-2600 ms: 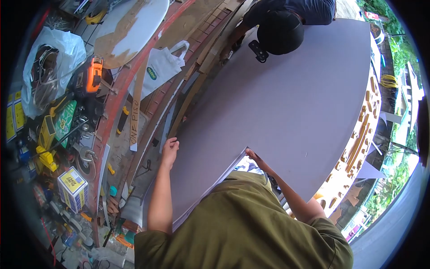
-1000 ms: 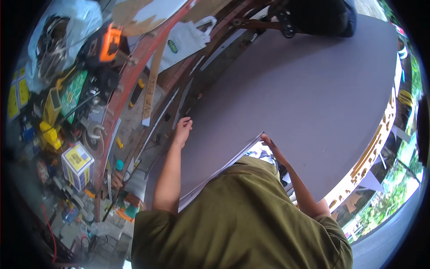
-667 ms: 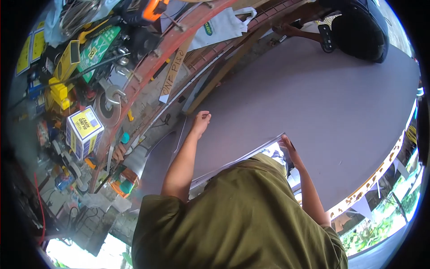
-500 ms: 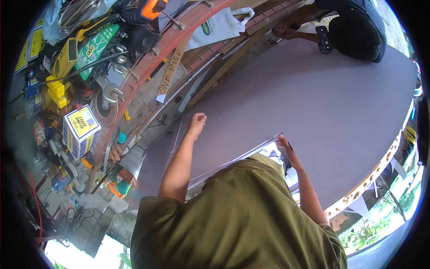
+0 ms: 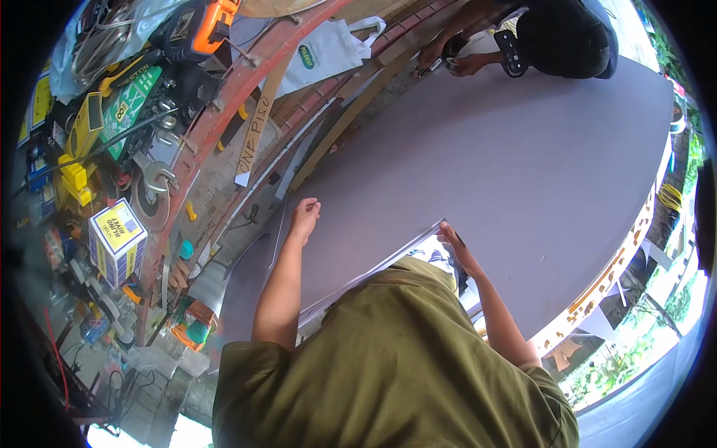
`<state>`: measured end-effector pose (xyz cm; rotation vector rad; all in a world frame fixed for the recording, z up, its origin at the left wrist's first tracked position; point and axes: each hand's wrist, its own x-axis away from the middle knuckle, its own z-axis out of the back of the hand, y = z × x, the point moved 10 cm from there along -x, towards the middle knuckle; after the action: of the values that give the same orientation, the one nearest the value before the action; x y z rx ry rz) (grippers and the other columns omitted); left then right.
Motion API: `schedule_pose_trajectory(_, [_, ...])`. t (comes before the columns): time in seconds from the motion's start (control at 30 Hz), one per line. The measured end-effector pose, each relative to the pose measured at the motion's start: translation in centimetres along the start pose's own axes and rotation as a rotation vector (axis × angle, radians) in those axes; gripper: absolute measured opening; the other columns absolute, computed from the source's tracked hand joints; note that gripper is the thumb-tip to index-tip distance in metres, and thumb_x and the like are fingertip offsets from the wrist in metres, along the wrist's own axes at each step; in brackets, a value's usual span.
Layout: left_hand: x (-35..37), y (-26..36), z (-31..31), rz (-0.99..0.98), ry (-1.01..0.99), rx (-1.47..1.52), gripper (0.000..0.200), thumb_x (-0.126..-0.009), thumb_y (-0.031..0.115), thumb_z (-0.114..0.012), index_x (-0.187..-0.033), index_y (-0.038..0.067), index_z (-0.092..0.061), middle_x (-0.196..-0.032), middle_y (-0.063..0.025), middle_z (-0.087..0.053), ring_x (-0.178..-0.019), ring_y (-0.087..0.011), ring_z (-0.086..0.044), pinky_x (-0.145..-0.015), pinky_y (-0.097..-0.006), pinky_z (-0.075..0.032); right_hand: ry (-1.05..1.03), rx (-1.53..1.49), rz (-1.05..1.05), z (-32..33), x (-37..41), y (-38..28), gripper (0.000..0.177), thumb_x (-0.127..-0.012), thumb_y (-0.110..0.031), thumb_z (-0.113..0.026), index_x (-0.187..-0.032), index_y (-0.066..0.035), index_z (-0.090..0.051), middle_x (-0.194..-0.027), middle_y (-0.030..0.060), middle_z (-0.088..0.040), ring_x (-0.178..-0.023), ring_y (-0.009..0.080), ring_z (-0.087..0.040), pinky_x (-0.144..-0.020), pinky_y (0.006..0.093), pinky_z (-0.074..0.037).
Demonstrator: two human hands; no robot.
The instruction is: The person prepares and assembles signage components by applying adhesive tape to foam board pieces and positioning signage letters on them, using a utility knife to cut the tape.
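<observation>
A large grey sheet [image 5: 478, 157] lies spread in front of me, with a cut-out around my body. My left hand [image 5: 305, 218] is over the sheet's left part, close to its left edge. Its fingers are curled closed, and whatever may be inside them is hidden. At the inner corner of the cut-out, my right hand [image 5: 452, 237] closes on the sheet's edge. A small dark shape shows beside its fingers, too small to name. A pale, thin edge runs from that corner down to the left, in front of my shirt.
A co-worker [image 5: 564, 41] bends over the far end, both hands at the sheet's edge. Left of a red metal bar [image 5: 216, 112] lie a blind rivet box [image 5: 118, 237], a wrench [image 5: 154, 173] and many tools. A white bag [image 5: 321, 56] and marked cardboard strip [image 5: 258, 131] lie beyond.
My view has shifted, so most things sit farther left. Both of the co-worker's hands now show together at the far edge. My own hands keep nearly the same places on the sheet.
</observation>
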<state>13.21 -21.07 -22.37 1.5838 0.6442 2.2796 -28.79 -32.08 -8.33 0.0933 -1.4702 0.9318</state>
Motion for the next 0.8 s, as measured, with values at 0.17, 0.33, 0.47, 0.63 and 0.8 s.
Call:
schedule_pose_trajectory(0.17, [0.4,0.0,-0.1,0.033,-0.023,0.011,0.037,-0.1,0.025,-0.064,-0.131,0.004,-0.061,-0.114,-0.0081,-0.068,-0.092,-0.0172,-0.065,-0.083,-0.0312,-0.052,-0.032,-0.011,0.017,-0.1,0.6,-1.0,0.103,-0.088,-0.086,-0.043,-0.139,0.004,-0.05,-0.131,0.0243,-0.057,-0.128,0.0395,-0.056,-0.111,0.0534,-0.042])
schedule_pose_trajectory(0.33, [0.6,0.0,-0.2,0.038,-0.026,-0.002,0.037,-0.1,0.025,-0.063,-0.132,0.005,-0.061,-0.114,-0.008,-0.068,-0.092,-0.0169,-0.065,-0.083,-0.0313,-0.052,-0.025,-0.036,0.051,-0.1,0.3,-0.5,0.102,-0.089,-0.085,-0.042,-0.139,0.003,-0.051,-0.131,0.0228,-0.058,-0.127,0.0371,-0.058,-0.111,0.0531,-0.043])
schedule_pose_trajectory(0.47, [0.8,0.2,-0.3,0.04,-0.022,-0.007,0.037,-0.1,0.024,-0.063,-0.132,0.004,-0.06,-0.114,-0.0081,-0.068,-0.092,-0.0169,-0.065,-0.083,-0.0315,-0.052,-0.004,-0.025,0.051,0.1,0.6,-1.1,0.097,-0.091,-0.083,-0.042,-0.135,0.003,-0.055,-0.128,0.0212,-0.06,-0.124,0.0353,-0.06,-0.111,0.053,-0.044])
schedule_pose_trajectory(0.63, [0.4,-0.1,-0.5,0.022,-0.02,0.0,0.037,-0.101,0.024,-0.063,-0.132,0.004,-0.06,-0.116,-0.009,-0.068,-0.093,-0.0177,-0.065,-0.084,-0.0315,-0.052,0.01,-0.023,0.051,0.1,0.5,-0.8,0.094,-0.092,-0.081,-0.043,-0.13,0.003,-0.058,-0.124,0.0211,-0.062,-0.121,0.0355,-0.062,-0.109,0.0519,-0.046])
schedule_pose_trajectory(0.8, [0.5,0.2,-0.4,0.002,-0.001,0.001,0.034,-0.101,0.021,-0.062,-0.129,0.003,-0.062,-0.115,-0.0123,-0.069,-0.092,-0.0191,-0.066,-0.082,-0.0322,-0.054,0.003,0.022,0.032,0.2,0.1,0.1,0.093,-0.092,-0.082,-0.043,-0.129,0.002,-0.058,-0.124,0.0223,-0.062,-0.122,0.0358,-0.062,-0.107,0.0507,-0.047])
